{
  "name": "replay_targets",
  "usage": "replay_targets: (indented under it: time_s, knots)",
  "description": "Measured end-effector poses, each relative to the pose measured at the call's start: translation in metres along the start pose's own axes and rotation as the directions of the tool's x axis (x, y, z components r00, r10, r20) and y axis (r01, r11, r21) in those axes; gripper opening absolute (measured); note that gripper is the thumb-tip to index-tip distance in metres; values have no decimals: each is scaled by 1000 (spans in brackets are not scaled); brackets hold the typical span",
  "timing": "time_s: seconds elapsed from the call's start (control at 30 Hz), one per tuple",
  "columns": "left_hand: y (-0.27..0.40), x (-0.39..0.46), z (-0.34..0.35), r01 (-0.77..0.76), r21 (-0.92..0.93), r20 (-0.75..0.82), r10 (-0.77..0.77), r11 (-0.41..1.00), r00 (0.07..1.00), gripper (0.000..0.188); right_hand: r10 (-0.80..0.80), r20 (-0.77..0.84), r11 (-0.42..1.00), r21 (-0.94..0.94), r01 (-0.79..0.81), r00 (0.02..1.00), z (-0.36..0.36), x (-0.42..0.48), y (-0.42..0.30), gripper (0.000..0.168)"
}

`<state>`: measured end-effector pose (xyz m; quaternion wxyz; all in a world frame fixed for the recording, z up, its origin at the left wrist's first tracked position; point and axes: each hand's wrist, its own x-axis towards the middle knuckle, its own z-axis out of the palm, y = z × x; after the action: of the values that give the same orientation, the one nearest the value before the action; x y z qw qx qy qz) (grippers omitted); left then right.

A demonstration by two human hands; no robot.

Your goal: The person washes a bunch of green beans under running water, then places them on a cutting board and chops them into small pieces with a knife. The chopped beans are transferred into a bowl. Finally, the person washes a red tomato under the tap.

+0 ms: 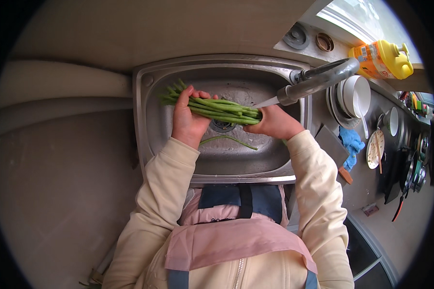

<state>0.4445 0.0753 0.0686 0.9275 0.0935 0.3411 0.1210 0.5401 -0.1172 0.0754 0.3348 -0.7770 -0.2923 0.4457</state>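
A bundle of long green beans (224, 110) lies across both my hands above the stainless steel sink (246, 168). My left hand (191, 115) grips the bundle near its left end, thumb over the top. Around the right end closes my right hand (276, 121). Water runs from the metal faucet (293, 94) onto the beans by my right hand. One loose bean (231, 137) rests on the wet sink bottom, below the bundle. Behind the beans, the drain (222, 125) is partly hidden.
Right of the sink stand stacked white bowls (358, 94), a cleaver (331, 144) with a wooden handle, a blue cloth (351, 144) and a plate (372, 153) with chopsticks. A yellow pump bottle (383, 59) sits on the ledge by the window. A wall borders the left.
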Motion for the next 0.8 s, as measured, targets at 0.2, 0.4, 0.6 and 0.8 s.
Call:
replay_targets:
  time_s: [0.2, 0.4, 0.6, 0.8]
  knots:
    - [15, 1, -11, -12, -71, -28, 10, 997, 1000, 22, 76, 44, 996, 35, -77, 996, -21, -13, -6, 44]
    - [25, -4, -11, -35, -81, -31, 33, 996, 999, 21, 86, -1, 978, 191, -84, 996, -25, -16, 2, 36]
    - [41, -7, -22, -148, -21, -27, 147, 989, 989, 18, 139, -146, 984, 131, -120, 979, -24, -13, 28, 34]
    - [59, -7, -15, -334, -31, -62, 332, 942, 941, 14, -16, -655, 979, -164, -122, 755, 3, -17, 84, 30]
